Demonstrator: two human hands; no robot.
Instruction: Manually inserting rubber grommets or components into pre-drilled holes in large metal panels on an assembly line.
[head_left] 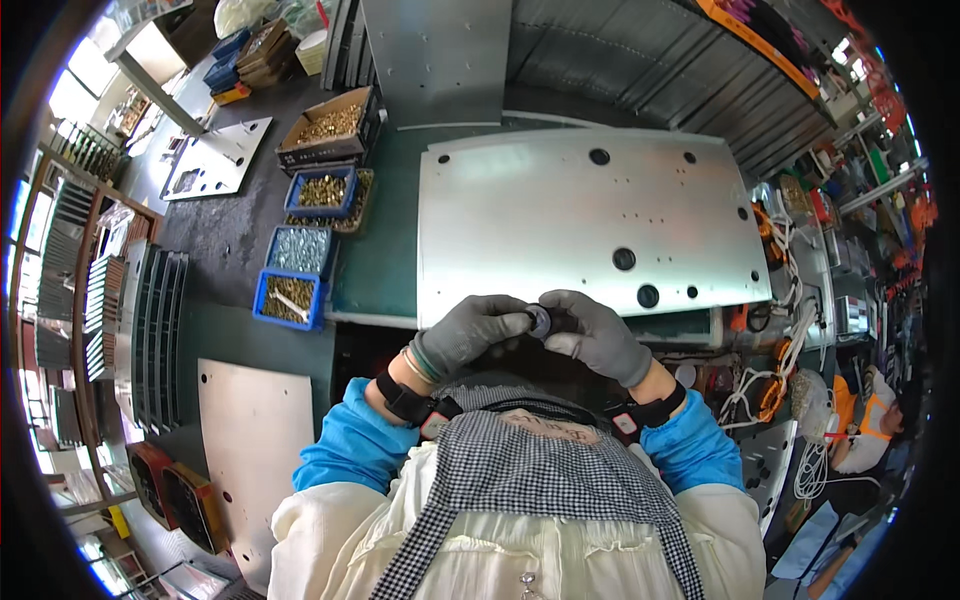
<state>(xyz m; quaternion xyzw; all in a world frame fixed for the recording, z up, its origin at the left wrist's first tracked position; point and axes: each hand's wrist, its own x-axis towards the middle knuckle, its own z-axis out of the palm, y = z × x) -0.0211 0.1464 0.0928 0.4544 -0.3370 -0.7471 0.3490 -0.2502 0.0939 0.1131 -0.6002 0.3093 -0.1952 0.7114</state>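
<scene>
In grey work gloves, my left hand (468,336) and my right hand (603,338) meet in front of my apron, at the near edge of the bench. Between their fingertips they grip a small dark round piece (540,321) with a greyish-purple face; its exact kind is too small to make out. Both hands are closed on it, the left from its left side and the right from its right. Just beyond them lies a large silvery metal panel (520,222) with several round black holes and rows of small ones. My fingers partly cover the piece.
Left of the panel stand blue trays of small metal fittings (322,192), one holding a wrench (290,302), and a cardboard box of brass-coloured parts (330,125). Another pale panel (255,440) leans at lower left. White cables (790,345) and orange-handled tools (772,385) hang at right.
</scene>
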